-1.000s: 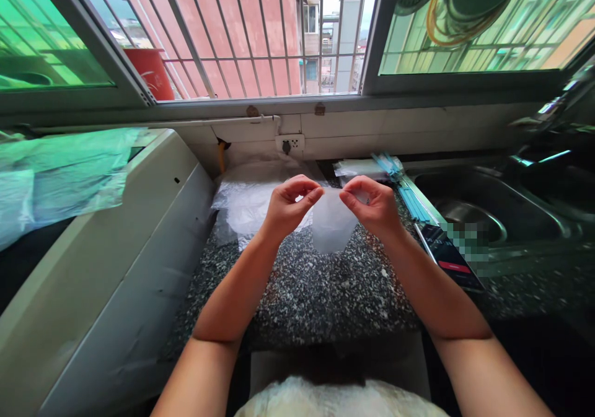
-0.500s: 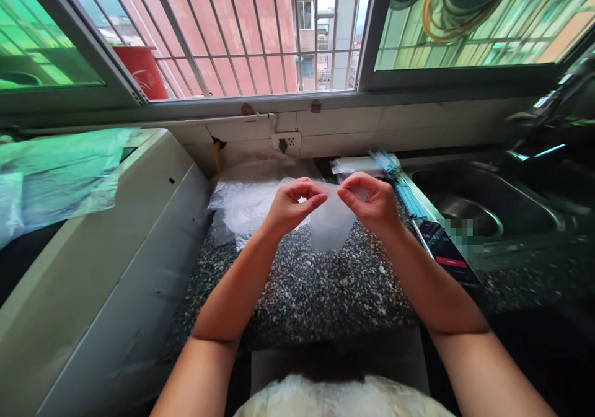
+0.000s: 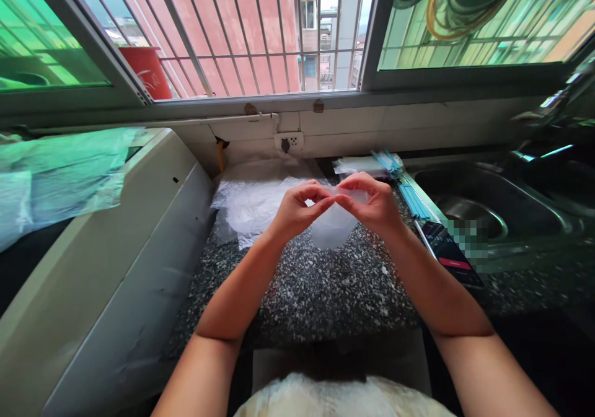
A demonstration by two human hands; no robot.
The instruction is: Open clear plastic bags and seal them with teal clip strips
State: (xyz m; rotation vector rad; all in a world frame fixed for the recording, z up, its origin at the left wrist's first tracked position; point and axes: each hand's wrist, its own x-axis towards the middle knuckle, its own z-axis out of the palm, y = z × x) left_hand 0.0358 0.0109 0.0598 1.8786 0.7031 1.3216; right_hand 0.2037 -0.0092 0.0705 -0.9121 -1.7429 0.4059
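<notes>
Pinched between both thumbs and forefingers, the small clear plastic bag (image 3: 331, 228) hangs from the left hand (image 3: 297, 209) and right hand (image 3: 374, 205), fingertips nearly meeting above the speckled counter (image 3: 320, 287). Crumpled plastic sheeting (image 3: 251, 200) lies just behind the left hand; a phone (image 3: 449, 256) and sink (image 3: 483, 203) sit off to the right.

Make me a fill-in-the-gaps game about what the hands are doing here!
1. Both hands pinch the top of a small clear ____ above the counter.
2. The left hand and right hand meet with their fingertips ____.
3. To the right of the phone lies a metal ____.
4. Behind the left hand lies a pile of clear ____ sheets.

Missing words: bag; touching; sink; plastic.
</notes>
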